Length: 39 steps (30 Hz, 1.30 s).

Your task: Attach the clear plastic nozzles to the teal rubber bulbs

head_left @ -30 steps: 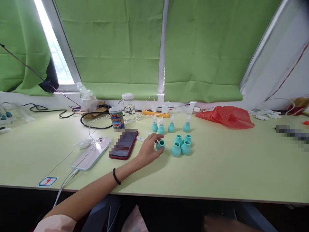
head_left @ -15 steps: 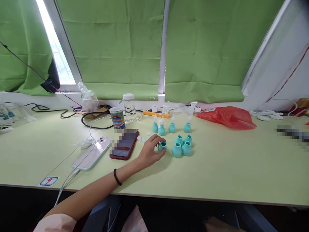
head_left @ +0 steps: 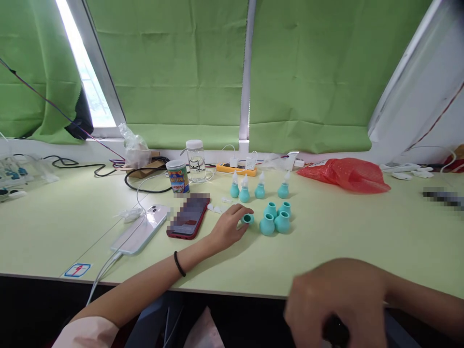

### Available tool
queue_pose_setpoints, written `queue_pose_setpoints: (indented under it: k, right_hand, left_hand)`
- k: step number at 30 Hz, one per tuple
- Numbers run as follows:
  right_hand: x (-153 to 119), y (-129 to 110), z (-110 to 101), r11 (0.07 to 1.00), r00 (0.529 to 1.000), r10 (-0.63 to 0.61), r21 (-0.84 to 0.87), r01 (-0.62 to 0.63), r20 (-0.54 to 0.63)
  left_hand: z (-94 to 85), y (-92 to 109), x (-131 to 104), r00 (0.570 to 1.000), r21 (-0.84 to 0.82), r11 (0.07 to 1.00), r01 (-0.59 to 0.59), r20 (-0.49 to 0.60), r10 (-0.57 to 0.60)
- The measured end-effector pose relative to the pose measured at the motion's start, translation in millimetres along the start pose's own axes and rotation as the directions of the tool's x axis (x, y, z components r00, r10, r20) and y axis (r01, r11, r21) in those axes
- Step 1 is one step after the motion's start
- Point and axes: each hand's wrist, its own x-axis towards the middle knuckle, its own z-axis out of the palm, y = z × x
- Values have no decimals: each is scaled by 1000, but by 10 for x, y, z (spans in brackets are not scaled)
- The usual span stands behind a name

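My left hand (head_left: 229,226) is closed around a teal bulb (head_left: 248,219) on the table, whose round opening tilts towards me. Just right of it, several open teal bulbs (head_left: 267,224) stand in a tight group. Behind them is a row of teal bulbs with clear pointed tips (head_left: 260,189), standing upright. My right hand (head_left: 337,299) is large and blurred at the table's front edge; something dark shows between its fingers, too smeared to make out. Small white pieces (head_left: 217,209) lie left of the held bulb.
Left of my left hand lie a red-cased phone (head_left: 189,216) and a pale phone (head_left: 141,229) with white cables. Behind stand a printed can (head_left: 178,177), a jar (head_left: 196,162) and an orange power strip (head_left: 236,170). A red bag (head_left: 344,175) lies at the back right.
My right hand has risen from below the table edge into view at the lower right. The bulb at my left hand has tipped so its opening faces me more.
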Motion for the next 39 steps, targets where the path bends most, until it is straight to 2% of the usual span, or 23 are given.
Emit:
queue_pose_setpoints:
  k: [1, 2, 3, 5, 7, 8, 9, 10, 12, 15, 18, 20, 22, 25, 28, 30, 33, 35, 39]
  right_hand:
    - [33, 64, -51, 993, 993, 10, 117, 4, -118]
    - [73, 150, -88, 973, 961, 35, 229, 29, -273]
    - [121, 251, -107, 942, 891, 58, 319, 100, -450]
    - [227, 463, -96, 876, 721, 174, 440, 199, -671]
    - [328, 641, -33, 830, 557, 290, 494, 259, -778]
    - [368, 707, 8, 809, 504, 330, 514, 284, -798]
    - [400, 759, 51, 785, 476, 363, 538, 306, -801]
    - [422, 797, 88, 755, 473, 390, 568, 326, -790]
    - [444, 847, 140, 688, 506, 428, 633, 354, -748]
    - [444, 889, 150, 623, 566, 434, 687, 374, -701]
    - [441, 901, 132, 628, 588, 401, 678, 383, -703]
    - [445, 887, 134, 674, 571, 360, 629, 388, -738]
    - [450, 866, 149, 742, 514, 312, 543, 394, -799]
    - [450, 861, 179, 844, 357, 246, 381, 379, -901]
    - [436, 901, 211, 946, 211, 132, 186, 265, -969]
    - [420, 928, 231, 989, 151, 27, 48, 140, -988]
    - [392, 944, 250, 986, 88, -152, -158, -57, -984]
    - [375, 942, 248, 962, 70, -231, -238, -132, -971]
    - [354, 949, 215, 969, 79, -213, -221, -113, -974]
  left_hand:
    - [-9, -25, 10, 1000, 5, 1000, 13, 12, -13]
    - [-19, -46, 19, 999, 4, 1000, 27, 21, -27]
    - [-29, -63, 27, 999, 2, 999, 39, 26, -40]
    - [-42, -83, 32, 998, 5, 999, 46, 38, -47]
    - [-43, -83, 23, 997, 15, 1000, 27, 78, -28]
    - [-41, -76, 15, 994, 20, 1000, 11, 105, -13]
    - [-40, -66, 7, 992, 22, 1000, -5, 127, 2]
    - [-40, -52, -1, 991, 22, 1000, -18, 131, 14]
    - [-52, -12, -11, 996, 17, 999, -35, 77, 34]
    - [-103, 73, -21, 992, -16, 997, -74, -101, 72]
    - [-161, 163, -42, 959, -25, 981, -193, -216, 183]
    - [-181, 205, -60, 929, -7, 957, -291, -240, 281]
    - [-182, 228, -72, 899, 9, 933, -361, -264, 350]
    - [-151, 231, -78, 870, 25, 913, -406, -297, 395]
    - [-110, 215, -81, 866, 53, 913, -404, -299, 401]
    - [-98, 207, -85, 865, 68, 913, -403, -298, 404]
    - [-108, 208, -91, 863, 82, 908, -411, -285, 416]
    - [-120, 213, -89, 863, 97, 908, -409, -283, 419]
    - [-113, 209, -67, 854, 111, 910, -399, -315, 413]
